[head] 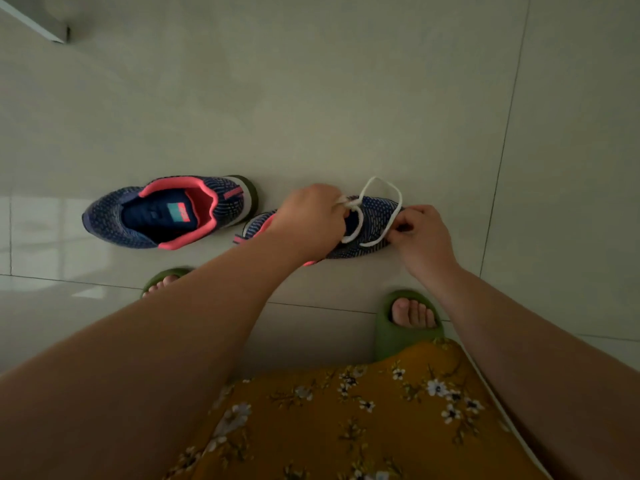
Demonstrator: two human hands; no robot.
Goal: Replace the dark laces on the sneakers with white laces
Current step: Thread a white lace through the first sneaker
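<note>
Nearest the camera, a mustard floral garment (363,420) covers the lap, and two green slippers (405,327) stand on the tiled floor (311,98). Beyond them both hands work on the right-hand sneaker (367,233), which lies on the floor directly under the fingers. The left hand (308,216) has its fingers curled, pinching the white lace (381,188) near the shoe's throat. The right hand (420,233) pinches the same lace at the toe-side edge of the shoe, fingers closed on it. Between the two grips the lace stands up in a loose loop, and other runs cross the upper; it is judged partly threaded and not yet drawn tight or tied. No dark lace shows on this shoe. Well to the left of the left fingers lies the second sneaker (169,211), opening upward, carrying no lace of either colour that can be seen. Judgement: dark laces appear removed from both; one shoe in relacing, the other outstanding.
</note>
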